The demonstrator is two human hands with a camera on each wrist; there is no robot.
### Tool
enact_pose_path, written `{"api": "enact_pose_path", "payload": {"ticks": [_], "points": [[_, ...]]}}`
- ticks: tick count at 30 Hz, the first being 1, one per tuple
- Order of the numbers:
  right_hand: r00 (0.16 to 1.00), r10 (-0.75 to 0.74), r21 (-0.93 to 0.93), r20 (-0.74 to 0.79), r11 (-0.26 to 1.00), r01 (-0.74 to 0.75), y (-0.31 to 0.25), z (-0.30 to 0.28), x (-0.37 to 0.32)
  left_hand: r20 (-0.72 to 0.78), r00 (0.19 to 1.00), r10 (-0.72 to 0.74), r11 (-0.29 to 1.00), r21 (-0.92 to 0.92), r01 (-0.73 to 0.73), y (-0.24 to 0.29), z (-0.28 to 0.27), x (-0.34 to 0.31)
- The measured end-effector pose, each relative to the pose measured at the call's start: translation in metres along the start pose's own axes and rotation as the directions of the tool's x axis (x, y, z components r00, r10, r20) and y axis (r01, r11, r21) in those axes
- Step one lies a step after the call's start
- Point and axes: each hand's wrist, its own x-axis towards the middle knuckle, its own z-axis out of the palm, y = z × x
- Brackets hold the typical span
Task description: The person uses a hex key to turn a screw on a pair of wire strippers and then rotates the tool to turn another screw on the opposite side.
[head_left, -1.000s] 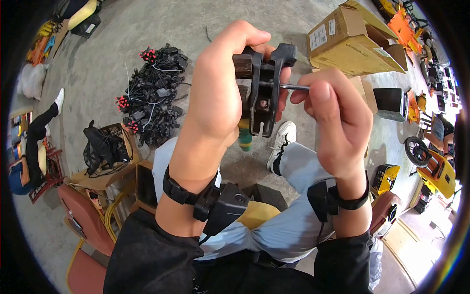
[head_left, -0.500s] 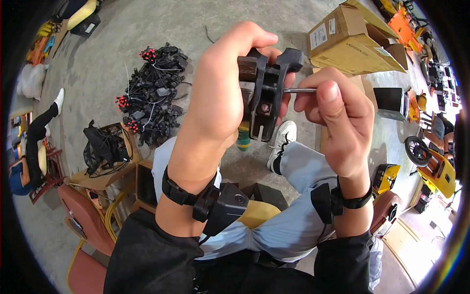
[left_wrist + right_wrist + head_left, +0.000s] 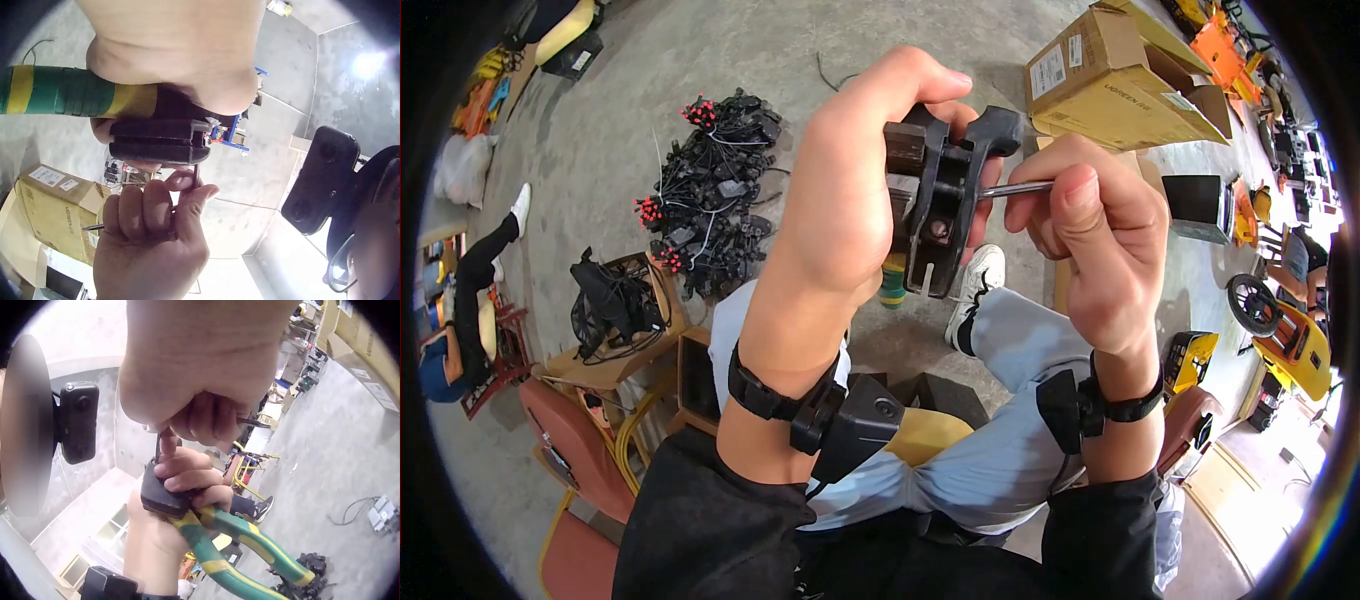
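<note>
My left hand (image 3: 850,170) grips a black slotted bracket (image 3: 935,235) together with a tool with two green and yellow handles (image 3: 234,556), which looks like pliers; its head is largely hidden by the palm. A screw or pin sits in the bracket's slot. From the right, my right hand (image 3: 1105,230) pinches a thin metal rod (image 3: 1018,188) between thumb and curled fingers. The rod's far end meets the bracket's side. Out of the little-finger side of the right fist sticks a metal tip (image 3: 255,423). In the left wrist view the rod stands upright against the bracket (image 3: 159,150).
Beyond the right hand a cardboard box (image 3: 1100,80) stands on the concrete floor. A pile of black cabled parts with red ends (image 3: 720,190) lies to the left. Chairs (image 3: 580,430) and a yellow vehicle (image 3: 1295,345) stand around. Another person's leg (image 3: 485,250) shows far left.
Both hands have shifted slightly right and toward the body with the bracket. My right hand has drawn a little farther from it, so more of the rod shows, tilted slightly.
</note>
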Motion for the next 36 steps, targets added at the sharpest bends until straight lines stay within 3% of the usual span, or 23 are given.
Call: {"api": "enact_pose_path", "payload": {"ticks": [4, 6, 13, 14, 17, 19, 24, 27, 29, 36], "points": [[1.000, 0.019, -0.017, -0.012, 1.000, -0.019, -0.002, 0.000, -0.001, 0.007, 0.999, -0.047, 0.999, 0.014, 0.047, 0.001, 0.000, 0.002], [1.000, 0.019, 0.002, -0.008, 1.000, -0.019, -0.002, 0.001, 0.000, -0.073, 0.997, -0.039, 0.999, 0.031, 0.041, 0.002, 0.005, 0.001], [0.997, -0.054, -0.064, -0.056, 0.997, 0.051, -0.004, -0.011, -0.005, -0.041, 0.998, -0.049, 0.998, 0.030, 0.050, 0.004, -0.002, 0.006], [0.986, 0.044, -0.057, -0.162, 0.997, -0.054, -0.011, -0.008, -0.006, -0.036, 0.998, -0.052, 0.998, 0.017, 0.053, 0.006, -0.005, 0.007], [0.983, 0.053, -0.066, -0.173, 0.996, -0.066, -0.007, -0.015, -0.003, -0.022, 0.997, -0.072, 0.997, -0.032, 0.071, 0.009, -0.005, 0.004], [0.973, -0.203, -0.259, -0.110, 0.951, 0.169, 0.001, -0.012, -0.001, 0.007, 0.993, -0.115, 0.987, -0.113, 0.115, 0.006, -0.004, 0.005], [0.959, -0.281, -0.293, -0.033, 0.920, 0.260, -0.001, 0.003, -0.001, -0.012, 0.991, -0.130, 0.985, -0.117, 0.128, 0.004, 0.003, 0.005], [0.952, -0.306, -0.272, -0.030, 0.919, 0.287, 0.002, 0.002, 0.001, 0.103, 0.990, -0.095, 0.985, -0.136, 0.108, -0.001, 0.000, 0.006], [0.919, -0.392, -0.496, 0.049, 0.789, 0.363, 0.003, -0.001, 0.002, 0.071, 0.993, -0.098, 0.987, -0.124, 0.107, -0.001, 0.000, 0.006], [0.876, -0.449, -0.678, 0.176, 0.589, 0.439, 0.002, -0.007, 0.002, 0.012, 0.986, -0.167, 0.977, -0.130, 0.167, -0.001, 0.003, 0.005]]}}
